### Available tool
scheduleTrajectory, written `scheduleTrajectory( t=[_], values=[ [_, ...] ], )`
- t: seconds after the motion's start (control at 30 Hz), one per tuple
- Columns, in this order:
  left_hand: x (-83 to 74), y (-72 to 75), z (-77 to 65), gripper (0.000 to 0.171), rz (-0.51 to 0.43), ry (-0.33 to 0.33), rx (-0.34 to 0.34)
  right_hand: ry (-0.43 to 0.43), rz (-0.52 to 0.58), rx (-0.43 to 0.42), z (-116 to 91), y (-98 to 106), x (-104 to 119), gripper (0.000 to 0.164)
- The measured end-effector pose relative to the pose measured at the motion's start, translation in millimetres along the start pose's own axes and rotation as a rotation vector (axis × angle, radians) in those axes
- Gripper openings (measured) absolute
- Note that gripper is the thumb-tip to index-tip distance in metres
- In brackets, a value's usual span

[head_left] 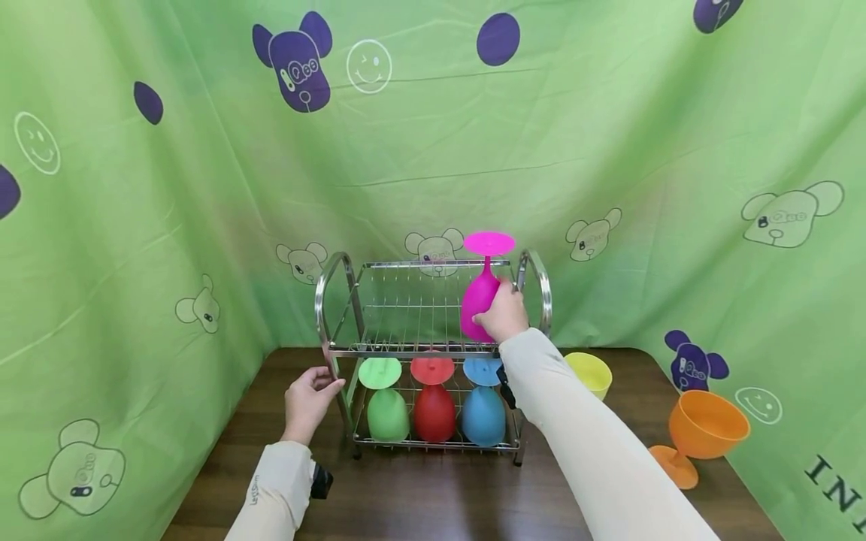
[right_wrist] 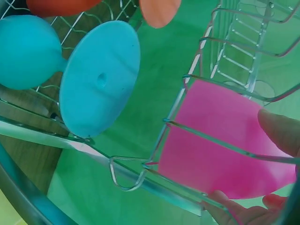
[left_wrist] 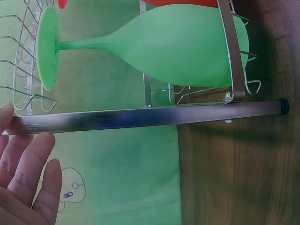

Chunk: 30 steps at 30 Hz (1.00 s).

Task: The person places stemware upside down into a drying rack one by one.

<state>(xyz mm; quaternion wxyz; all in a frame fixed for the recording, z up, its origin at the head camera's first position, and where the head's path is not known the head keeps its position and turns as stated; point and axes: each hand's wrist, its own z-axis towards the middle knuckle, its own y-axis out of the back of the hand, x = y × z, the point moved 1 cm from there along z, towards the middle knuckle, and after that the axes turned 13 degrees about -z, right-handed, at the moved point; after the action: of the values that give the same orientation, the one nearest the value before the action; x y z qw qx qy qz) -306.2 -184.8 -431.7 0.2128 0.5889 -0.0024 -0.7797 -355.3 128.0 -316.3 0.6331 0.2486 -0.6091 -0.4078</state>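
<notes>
In the head view my right hand grips the bowl of a magenta goblet, held upside down at the right end of the upper tier of a metal dish rack. Its rim is down at the tier's wires in the right wrist view, where thumb and fingers flank the pink bowl. My left hand holds the rack's left front post, thumb on one side and fingers on the other. Upside down on the lower tier stand a green goblet, a red goblet and a blue goblet.
Right of the rack, a yellow cup is partly hidden behind my right sleeve. An orange goblet stands tilted-looking near the table's right edge. The rack sits on a dark wooden table, with green printed cloth hanging behind and beside it.
</notes>
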Motion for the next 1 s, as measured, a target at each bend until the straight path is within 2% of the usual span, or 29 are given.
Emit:
scheduleTrajectory(
  t=[0.27,0.57,0.67,0.83,0.9,1.0],
  values=[
    [0.3,-0.1,-2.7,0.023,0.005,-0.02,0.002,0.031,-0.009,0.004,-17,5,7,0.083],
    [-6.3,7.8,-8.2,0.02,0.039,-0.038,-0.035,0.135,0.058,-0.062,-44,7,5,0.08],
    [-7.9,8.9,-12.9,0.017,0.047,-0.042,-0.041,0.207,0.06,-0.089,-55,8,0,0.073],
    [-9.5,6.3,-22.3,0.014,0.022,-0.086,-0.023,0.401,0.009,-0.172,-74,5,-15,0.06],
    [-10.5,3.2,-25.8,0.012,-0.005,-0.107,0.004,0.481,-0.001,-0.218,-80,4,-22,0.056],
    [-12.2,-3.4,-30.3,0.01,-0.067,-0.127,0.09,0.588,-0.024,-0.303,-90,1,-32,0.051]
  ],
)
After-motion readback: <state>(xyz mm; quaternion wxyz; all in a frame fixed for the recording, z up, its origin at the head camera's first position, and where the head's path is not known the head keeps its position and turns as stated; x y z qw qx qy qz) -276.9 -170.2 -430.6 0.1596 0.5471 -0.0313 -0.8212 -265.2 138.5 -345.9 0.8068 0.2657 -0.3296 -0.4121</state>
